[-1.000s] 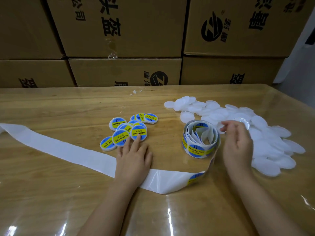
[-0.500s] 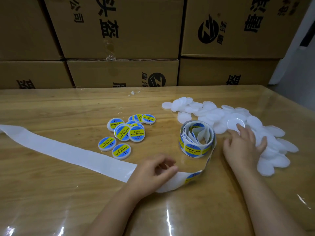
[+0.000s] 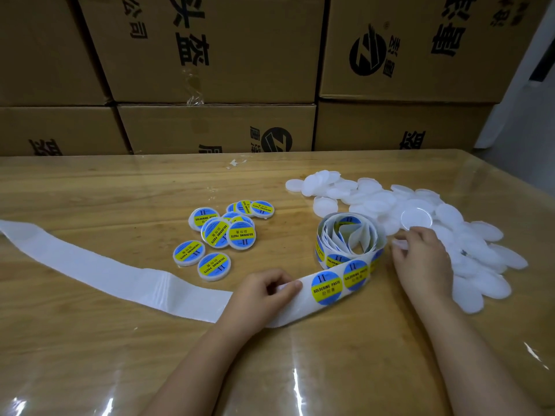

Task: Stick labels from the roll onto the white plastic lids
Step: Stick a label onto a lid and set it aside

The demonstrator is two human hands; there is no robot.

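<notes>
A loose roll of blue and yellow round labels (image 3: pixel 348 241) stands in the middle of the table. Its white backing strip (image 3: pixel 99 273) trails off to the left. My left hand (image 3: pixel 264 295) pinches the strip just left of a label (image 3: pixel 326 284) that faces up. My right hand (image 3: pixel 423 259) rests at the near edge of a pile of plain white plastic lids (image 3: pixel 420 211) and holds a white lid (image 3: pixel 401 244) in its fingers. Several labelled lids (image 3: pixel 223 232) lie in a cluster left of the roll.
Stacked cardboard boxes (image 3: pixel 216 127) with black print wall off the far edge of the wooden table (image 3: pixel 90 190). A glossy clear sheet covers the table top. A small scrap of clear film (image 3: pixel 235 163) lies near the far edge.
My left hand left the labelled lids, took hold of the backing strip and pulled it out, turning two labels face up. My right hand settled on the lid pile and drew back slightly.
</notes>
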